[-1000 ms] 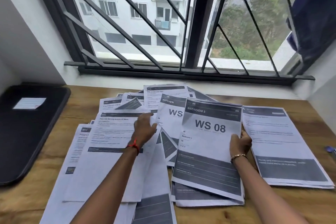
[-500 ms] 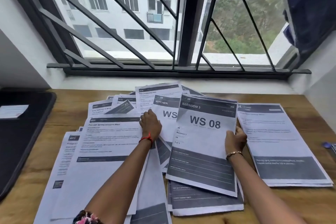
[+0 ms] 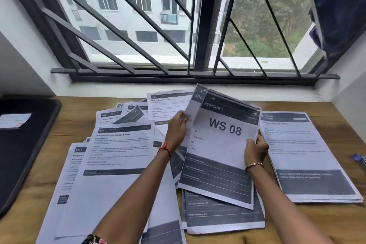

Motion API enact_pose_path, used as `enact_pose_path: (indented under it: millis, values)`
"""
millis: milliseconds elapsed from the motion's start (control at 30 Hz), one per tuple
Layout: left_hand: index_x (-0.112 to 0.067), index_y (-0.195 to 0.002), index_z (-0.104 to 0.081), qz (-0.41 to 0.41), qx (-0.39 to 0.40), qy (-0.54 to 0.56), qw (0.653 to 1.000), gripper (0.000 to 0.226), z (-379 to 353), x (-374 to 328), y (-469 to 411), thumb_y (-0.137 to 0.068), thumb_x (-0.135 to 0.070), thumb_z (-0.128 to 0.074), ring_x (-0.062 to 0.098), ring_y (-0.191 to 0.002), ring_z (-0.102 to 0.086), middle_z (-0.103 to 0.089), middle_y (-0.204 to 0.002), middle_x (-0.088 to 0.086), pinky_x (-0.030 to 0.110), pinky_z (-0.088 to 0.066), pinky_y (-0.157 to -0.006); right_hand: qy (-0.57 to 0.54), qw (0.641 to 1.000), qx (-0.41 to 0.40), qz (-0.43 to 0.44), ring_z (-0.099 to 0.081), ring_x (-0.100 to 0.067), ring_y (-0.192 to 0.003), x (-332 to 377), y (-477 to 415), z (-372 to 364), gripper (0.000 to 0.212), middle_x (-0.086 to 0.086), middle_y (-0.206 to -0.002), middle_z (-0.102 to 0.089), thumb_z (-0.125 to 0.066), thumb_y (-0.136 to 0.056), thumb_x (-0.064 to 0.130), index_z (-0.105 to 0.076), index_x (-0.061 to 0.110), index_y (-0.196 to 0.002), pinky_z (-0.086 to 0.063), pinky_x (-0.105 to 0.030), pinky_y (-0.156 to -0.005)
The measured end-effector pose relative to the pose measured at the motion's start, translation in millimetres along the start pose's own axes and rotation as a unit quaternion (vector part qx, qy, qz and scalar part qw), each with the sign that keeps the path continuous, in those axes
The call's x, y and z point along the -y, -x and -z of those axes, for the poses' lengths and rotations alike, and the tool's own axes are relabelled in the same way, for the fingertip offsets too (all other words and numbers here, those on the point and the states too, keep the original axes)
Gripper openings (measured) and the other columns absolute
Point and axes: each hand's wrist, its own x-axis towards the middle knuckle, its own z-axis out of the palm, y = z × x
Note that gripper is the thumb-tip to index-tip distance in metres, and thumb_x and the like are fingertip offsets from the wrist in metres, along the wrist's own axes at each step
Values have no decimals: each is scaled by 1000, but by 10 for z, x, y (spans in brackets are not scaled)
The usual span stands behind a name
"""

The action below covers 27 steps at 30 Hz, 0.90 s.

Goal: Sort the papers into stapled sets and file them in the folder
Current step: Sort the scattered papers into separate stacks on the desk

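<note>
Head view: two sheets, the WS 08 sheet (image 3: 223, 144) foremost, are clamped by left hand (image 3: 176, 131) and right hand (image 3: 255, 149) fingers above the bench (image 3: 316, 224).

Both forearms reach forward from the lower edge, converging slightly. Left hand (image 3: 176, 132) raised, fingers curled, thumb and fingertips pinching closed at the upper left; red thread at its wrist. Right hand (image 3: 255, 149) lower, knuckles up, fingers clamped closed, thumb on top; thin bangle at its wrist. Hands well apart.
</note>
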Motion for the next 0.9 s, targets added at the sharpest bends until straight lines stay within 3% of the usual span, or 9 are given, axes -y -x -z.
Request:
enact_pose_path:
  millis: [67,167,267,333,433,567,700,767,900]
  values:
    - [-7,-104,-57,15,6,68,998,17,-32,-71,-15,-97,-4,-41,19,-95,-57,-61,-107,6,29,-50,-77,-7,1000,-6,6,-59,-25,-87,61,-2,17,33,-19,-108,-66,-46,-80,-8,-63,-6,-108,-36,0,-42]
    - [-11,-101,-53,34,28,149,988,16,-94,-185,-17,-99,-7,-38,21,-90,-59,-61,-104,9,31,-52,-74,-11,1000,-14,14,-58,-23,-83,154,-13,20,29,-19,-106,-67,-47,-80,-6,-64,-5,-104,-40,-14,-49]
    - [-6,-105,-49,41,43,192,980,16,-149,-298,14,-101,-10,-34,13,-84,-60,-60,-98,6,19,-52,-65,-27,999,-16,13,-56,-22,-83,244,-36,18,26,-20,-106,-66,-48,-80,-4,-64,-5,-101,-37,-23,-65]
    - [-5,-106,-47,42,53,209,976,19,-180,-341,34,-102,-16,-32,16,-86,-61,-59,-98,8,26,-56,-69,-35,999,-18,3,-54,-20,-83,299,-65,21,24,-20,-107,-65,-49,-81,-3,-62,-5,-101,-37,-24,-67]
    - [0,-108,-47,36,73,220,972,33,-206,-368,70,-101,-28,-32,21,-89,-59,-58,-101,13,41,-54,-78,-30,999,-12,-7,-53,-20,-83,375,-96,26,22,-20,-108,-64,-50,-83,0,-58,-6,-102,-36,-24,-67]
    - [-9,-116,-47,17,88,181,979,23,-232,-366,105,-97,-20,-47,19,-102,-61,-59,-113,4,28,-56,-80,-31,1000,1,4,-55,-23,-86,432,-86,11,24,-17,-112,-62,-51,-87,3,-53,-5,-109,-37,-20,-62]
    - [-9,-123,-45,17,61,161,985,26,-199,-362,86,-98,-13,-44,24,-110,-58,-57,-123,8,35,-54,-88,-7,999,-2,36,-57,-29,-97,476,-72,0,27,-15,-111,-61,-54,-87,11,-50,2,-112,-46,-31,-75]
    - [-9,-127,-42,16,46,155,987,29,-174,-404,92,-98,-13,-43,24,-112,-57,-55,-125,9,38,-53,-90,-2,998,9,59,-55,-23,-88,518,-64,17,26,-11,-101,-59,-54,-89,12,-50,1,-112,-45,-23,-61]
    - [-11,-130,-34,-2,16,143,990,32,-132,-519,129,-99,-14,-41,16,-100,-59,-52,-119,2,21,-54,-74,-13,992,10,125,-50,-19,-77,587,-35,57,13,-12,-87,-57,-54,-88,5,-57,-6,-95,-33,-17,-46]
